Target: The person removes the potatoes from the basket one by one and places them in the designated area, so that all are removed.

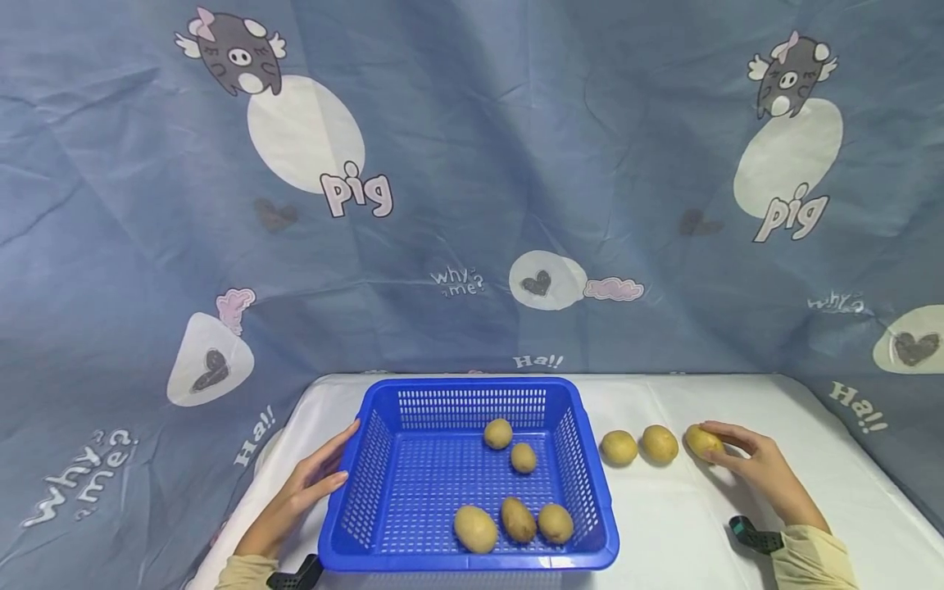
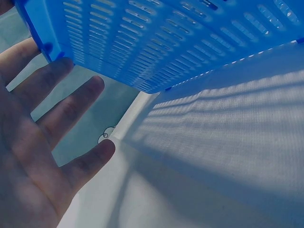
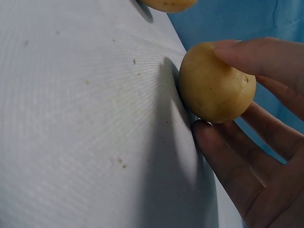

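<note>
My right hand grips a potato at the right of the white table, thumb on one side and fingers on the other. In the right wrist view that potato appears to rest on the cloth. Two more potatoes lie in a row to its left, the nearer potato and the farther potato. My left hand touches the left side of a blue plastic basket; its fingers look extended in the left wrist view. Several potatoes lie inside the basket, among them a large potato at the front.
A white cloth covers the table under the basket and loose potatoes. Behind and at both sides hangs a blue curtain printed with pigs and words. Dark bands are worn on the wrists, with a black wristband on the right.
</note>
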A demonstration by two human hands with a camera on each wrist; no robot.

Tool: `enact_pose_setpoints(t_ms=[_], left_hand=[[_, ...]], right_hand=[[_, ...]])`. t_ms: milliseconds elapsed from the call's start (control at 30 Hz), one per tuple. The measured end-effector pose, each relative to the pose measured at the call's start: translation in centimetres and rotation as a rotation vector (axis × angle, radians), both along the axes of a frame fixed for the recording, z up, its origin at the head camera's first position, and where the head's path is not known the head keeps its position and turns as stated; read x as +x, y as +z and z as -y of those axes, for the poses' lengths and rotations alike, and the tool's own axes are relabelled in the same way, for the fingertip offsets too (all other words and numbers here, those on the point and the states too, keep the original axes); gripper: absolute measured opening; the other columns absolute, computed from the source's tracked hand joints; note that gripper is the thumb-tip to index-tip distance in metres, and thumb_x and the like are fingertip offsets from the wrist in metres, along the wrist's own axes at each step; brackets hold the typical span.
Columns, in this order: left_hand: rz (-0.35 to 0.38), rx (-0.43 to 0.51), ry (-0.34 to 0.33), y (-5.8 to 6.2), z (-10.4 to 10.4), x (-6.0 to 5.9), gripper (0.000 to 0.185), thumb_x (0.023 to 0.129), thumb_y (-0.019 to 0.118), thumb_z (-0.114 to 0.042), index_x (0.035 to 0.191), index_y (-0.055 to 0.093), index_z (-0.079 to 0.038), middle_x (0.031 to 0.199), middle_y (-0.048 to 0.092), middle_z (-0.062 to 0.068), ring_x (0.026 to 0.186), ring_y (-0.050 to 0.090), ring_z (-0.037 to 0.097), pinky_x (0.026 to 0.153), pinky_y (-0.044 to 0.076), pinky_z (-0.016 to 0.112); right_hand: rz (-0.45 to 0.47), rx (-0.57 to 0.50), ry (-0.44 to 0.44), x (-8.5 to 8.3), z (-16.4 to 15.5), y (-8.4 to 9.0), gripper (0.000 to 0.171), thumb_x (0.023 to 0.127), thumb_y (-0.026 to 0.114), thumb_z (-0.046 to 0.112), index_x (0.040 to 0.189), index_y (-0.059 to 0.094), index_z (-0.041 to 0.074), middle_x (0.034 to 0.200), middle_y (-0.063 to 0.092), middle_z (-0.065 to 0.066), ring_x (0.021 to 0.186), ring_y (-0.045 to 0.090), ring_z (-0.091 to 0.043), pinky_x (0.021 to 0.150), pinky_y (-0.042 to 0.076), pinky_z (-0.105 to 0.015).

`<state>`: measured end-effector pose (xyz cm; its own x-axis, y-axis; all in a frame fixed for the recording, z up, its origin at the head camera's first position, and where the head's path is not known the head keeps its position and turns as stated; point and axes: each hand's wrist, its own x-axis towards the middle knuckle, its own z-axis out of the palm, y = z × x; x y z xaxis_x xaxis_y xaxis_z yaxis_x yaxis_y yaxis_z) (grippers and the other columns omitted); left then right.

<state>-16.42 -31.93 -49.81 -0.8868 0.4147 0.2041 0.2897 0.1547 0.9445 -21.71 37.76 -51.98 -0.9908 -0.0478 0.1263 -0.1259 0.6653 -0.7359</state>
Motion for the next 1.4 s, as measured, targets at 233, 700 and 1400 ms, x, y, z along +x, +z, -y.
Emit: enact_pose_setpoints(t_ms=[233, 700, 1400], left_hand=[[-0.018, -0.006, 0.002, 0.1, 0.0, -0.3, 0.064, 0.105, 0.043, -0.007, 0.166, 0.023, -0.014, 0.171, 0.014, 0.025, 0.146, 0.032, -0.013, 0.112, 0.031, 0.007], [0.01, -0.006, -0.002, 0.2, 0.1, -0.2, 0.065, 0.105, 0.044, -0.008, 0.166, 0.023, -0.013, 0.171, 0.013, 0.026, 0.145, 0.033, -0.014, 0.111, 0.031, 0.008], [0.001, 0.0, -0.005, -0.1, 0.1, 0.0, 0.064, 0.106, 0.043, -0.009, 0.166, 0.022, -0.013, 0.172, 0.013, 0.024, 0.146, 0.032, -0.013, 0.112, 0.028, 0.006]], right_hand=[[-0.01, -0.003, -0.03, 0.3, -0.4, 0.4, 0.067, 0.092, 0.078, 0.035, 0.145, 0.056, 0.001, 0.128, 0.057, 0.026, 0.104, 0.045, 0.028, 0.091, 0.052, -0.019], [-0.309, -0.185, 0.017, 0.9, 1.6, 3.0, 0.043, 0.094, 0.074, 0.004, 0.135, 0.061, -0.005, 0.125, 0.066, 0.024, 0.112, 0.062, 0.014, 0.09, 0.05, -0.004], [-0.319, -0.269, 0.407, 1.0, 10.5, 7.9, 0.031, 0.09, 0.07, -0.009, 0.121, 0.068, -0.001, 0.122, 0.073, -0.003, 0.115, 0.068, -0.002, 0.094, 0.058, -0.021]])
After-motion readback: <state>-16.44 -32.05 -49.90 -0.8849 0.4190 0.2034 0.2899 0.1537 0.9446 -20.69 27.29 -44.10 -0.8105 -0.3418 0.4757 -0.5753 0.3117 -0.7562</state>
